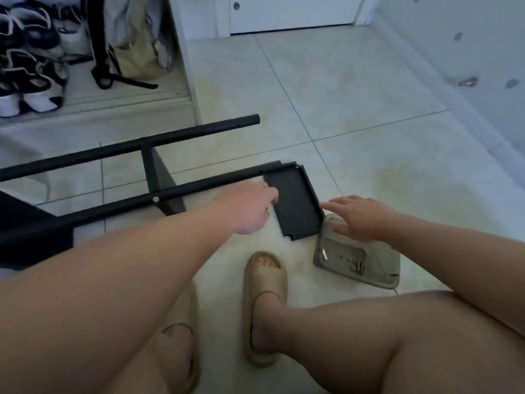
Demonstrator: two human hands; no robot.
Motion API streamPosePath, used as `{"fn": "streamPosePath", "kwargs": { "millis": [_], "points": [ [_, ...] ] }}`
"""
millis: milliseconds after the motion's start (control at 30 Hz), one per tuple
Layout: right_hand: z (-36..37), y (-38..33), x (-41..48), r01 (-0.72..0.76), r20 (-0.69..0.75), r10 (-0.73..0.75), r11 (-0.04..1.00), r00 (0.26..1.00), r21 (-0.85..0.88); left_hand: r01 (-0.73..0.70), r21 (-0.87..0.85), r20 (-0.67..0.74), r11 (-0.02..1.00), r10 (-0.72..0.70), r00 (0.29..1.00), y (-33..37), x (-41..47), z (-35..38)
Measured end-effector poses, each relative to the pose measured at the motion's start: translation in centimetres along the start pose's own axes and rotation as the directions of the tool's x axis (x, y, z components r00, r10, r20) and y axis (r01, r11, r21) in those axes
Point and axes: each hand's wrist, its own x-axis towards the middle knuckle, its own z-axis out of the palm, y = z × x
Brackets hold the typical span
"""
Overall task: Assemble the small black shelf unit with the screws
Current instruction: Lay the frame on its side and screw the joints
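Two tan slippers (265, 305) on the person's feet are planted on the pale tiled floor (355, 109), close below the work. Just right of them sits a grey tray (335, 251) with a handful of screws (358, 267) loose in its near corner. It touches the shelf panel's near right corner, crowding that side. Off to the far left, shoes (28, 66) and a tote bag (136, 38) fill an open cupboard, and a white door (292, 12) closes the far end.

The black shelf frame (142, 200) lies on its side on the floor at left. Its two long rails run left to right and climb away toward the right, joined by a short crosspiece. The loose shelf panel (292, 206) lies flat at the nearer rail's right end, rim upward, with its long axis running from far to near.

The left hand (250, 206) reaches over that rail to the panel's left edge. Its fingers are bent out of sight, so I cannot tell whether it grips anything. The right hand (360, 217) is spread flat with straight fingers, resting on the tray's far edge, fingertips at the panel's right rim
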Motion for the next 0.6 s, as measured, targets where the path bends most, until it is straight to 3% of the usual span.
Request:
{"fn": "streamPosePath", "kwargs": {
  "millis": [133, 267, 433, 600],
  "points": [
    [3.9, 3.5, 1.3, -0.142, 0.194, 0.116, 0.982, 0.974, 0.127, -0.14, 0.126, 0.097, 0.982, 0.128, 0.987, 3.3, 4.4, 3.4],
    [7.8, 5.7, 3.7, -0.23, 0.322, 0.16, 0.954, 0.933, 0.192, -0.29, 0.141, 0.175, 0.946, 0.265, 0.948, 5.8, 7.0, 8.7],
    [13.4, 6.6, 6.9, -0.309, 0.403, 0.188, 0.914, 0.896, 0.262, -0.367, 0.049, 0.272, 0.929, 0.341, 0.9, 7.9, 9.5, 14.8],
    [19.4, 7.2, 7.7, -0.346, 0.34, 0.238, 0.887, 0.91, 0.305, -0.409, 0.048, 0.216, 0.911, 0.39, 0.895, 8.4, 10.8, 19.1]
  ]
}}
